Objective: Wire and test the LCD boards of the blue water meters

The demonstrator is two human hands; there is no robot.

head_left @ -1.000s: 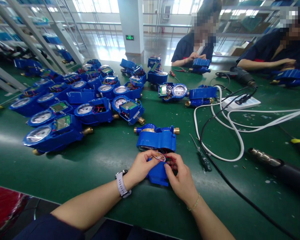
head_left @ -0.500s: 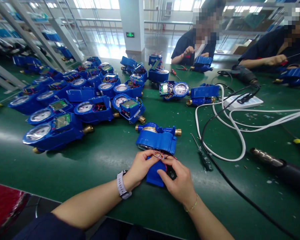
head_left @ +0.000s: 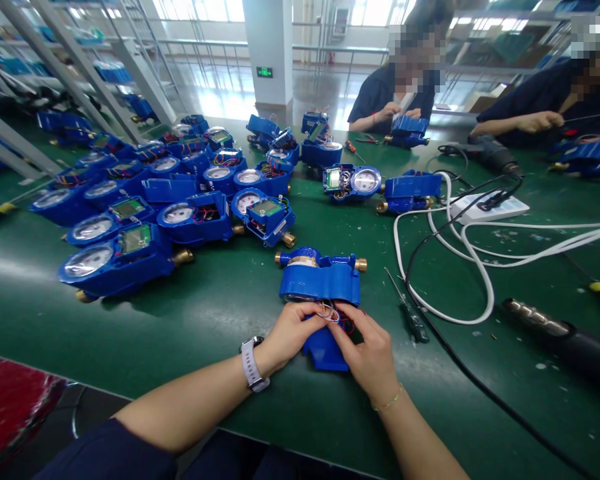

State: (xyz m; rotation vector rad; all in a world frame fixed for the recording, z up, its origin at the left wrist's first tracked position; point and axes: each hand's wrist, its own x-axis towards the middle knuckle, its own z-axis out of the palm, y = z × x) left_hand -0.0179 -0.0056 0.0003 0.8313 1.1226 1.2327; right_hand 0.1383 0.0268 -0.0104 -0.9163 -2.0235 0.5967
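A blue water meter with brass pipe ends lies on its side on the green bench in front of me. Thin coloured wires come out from its near side. My left hand pinches these wires between thumb and forefinger. Close beside it, my right hand is closed on the same bundle, thumb and forefinger meeting at the wires. Below the fingers a blue cover lies on the bench, partly hidden by both hands. Red wires show near my right fingers.
Several blue meters crowd the bench at left. A screwdriver, a heat gun, white cable and a power strip lie at right. Two co-workers sit across the bench.
The view has shifted slightly, so the scene sits a little further right. My right thumb has come in from over the blue cover to the wires, beside my left fingertips.
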